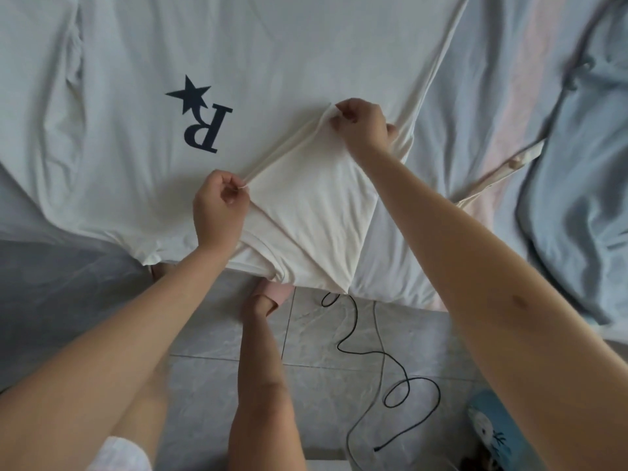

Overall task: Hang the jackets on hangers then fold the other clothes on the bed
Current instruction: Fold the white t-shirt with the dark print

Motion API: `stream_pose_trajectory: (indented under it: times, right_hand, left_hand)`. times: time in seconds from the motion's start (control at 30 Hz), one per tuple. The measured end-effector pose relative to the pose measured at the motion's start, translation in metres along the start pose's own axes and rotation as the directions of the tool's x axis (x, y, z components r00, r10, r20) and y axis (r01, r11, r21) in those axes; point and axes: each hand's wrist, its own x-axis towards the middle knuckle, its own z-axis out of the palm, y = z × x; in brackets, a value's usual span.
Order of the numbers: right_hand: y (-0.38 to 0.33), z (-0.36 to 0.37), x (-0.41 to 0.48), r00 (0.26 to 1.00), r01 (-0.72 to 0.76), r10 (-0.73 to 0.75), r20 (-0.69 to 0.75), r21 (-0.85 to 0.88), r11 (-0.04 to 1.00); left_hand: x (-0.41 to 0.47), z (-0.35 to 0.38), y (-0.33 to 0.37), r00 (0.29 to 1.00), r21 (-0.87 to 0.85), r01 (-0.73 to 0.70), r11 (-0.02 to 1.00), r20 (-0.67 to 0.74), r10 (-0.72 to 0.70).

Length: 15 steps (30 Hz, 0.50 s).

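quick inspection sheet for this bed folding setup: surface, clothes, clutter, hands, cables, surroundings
surface: bed with a pale striped sheet, wrinkled.
job's things: white T-shirt spread flat, star and R print facing up; one side lifted and drawn over the body.
clutter: blue fabric bunched at the right; cream button strip beside it.
grippers: left hand pinches the near end of the lifted edge; right hand pinches the far end.
cables: black cable looped loose on the floor; white cable beside it.
surroundings: tiled floor; pink slipper at the bed's edge; blue slipper at lower right.
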Motion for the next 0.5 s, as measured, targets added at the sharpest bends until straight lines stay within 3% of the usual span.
stream_pose_trajectory:
  times: [0.07, 0.1, 0.17, 0.2, 0.27, 0.3, 0.33, 0.37, 0.4, 0.5]
  right_hand:
    - [0.005, 0.004, -0.008, 0.986, 0.054, -0.063, -0.155, -0.060, 0.997]
    - [0.008, 0.006, -0.015, 0.953, 0.091, -0.121, -0.279, -0.115, 0.989]
    - [0.017, 0.014, -0.027, 0.849, 0.226, -0.309, -0.429, -0.234, 0.946]
    - [0.022, 0.018, -0.035, 0.802, 0.346, -0.445, -0.399, -0.297, 0.890]
    - [0.037, 0.029, -0.046, 0.676, 0.631, -0.727, -0.122, -0.413, 0.657]
    - [0.049, 0.032, -0.048, 0.603, 0.725, -0.796, 0.054, -0.454, 0.519]
    - [0.062, 0.033, -0.044, 0.561, 0.762, -0.807, 0.185, -0.497, 0.415]
    - [0.073, 0.032, -0.038, 0.579, 0.741, -0.776, 0.249, -0.559, 0.373]
    - [0.082, 0.028, -0.031, 0.657, 0.671, -0.711, 0.251, -0.624, 0.400]
    - [0.088, 0.009, -0.016, 0.868, 0.434, -0.473, 0.150, -0.693, 0.576]
  left_hand:
    - [-0.001, 0.006, 0.003, 0.999, 0.063, 0.021, 0.998, -0.051, -0.017]
    - [-0.003, 0.009, 0.005, 0.995, 0.173, 0.004, 0.985, -0.099, 0.014]
    - [-0.006, 0.017, 0.010, 0.962, 0.466, -0.200, 0.862, -0.074, 0.264]
    - [-0.005, 0.023, 0.011, 0.904, 0.538, -0.386, 0.749, 0.059, 0.424]
    - [0.002, 0.035, 0.009, 0.678, 0.534, -0.721, 0.442, 0.411, 0.610]
    - [0.009, 0.039, 0.005, 0.582, 0.521, -0.800, 0.298, 0.549, 0.600]
    - [0.019, 0.042, 0.001, 0.538, 0.523, -0.829, 0.196, 0.654, 0.531]
    - [0.030, 0.043, -0.002, 0.531, 0.534, -0.836, 0.131, 0.723, 0.441]
    - [0.041, 0.042, -0.005, 0.537, 0.545, -0.833, 0.095, 0.757, 0.373]
    - [0.062, 0.035, -0.005, 0.621, 0.630, -0.771, 0.097, 0.709, 0.334]
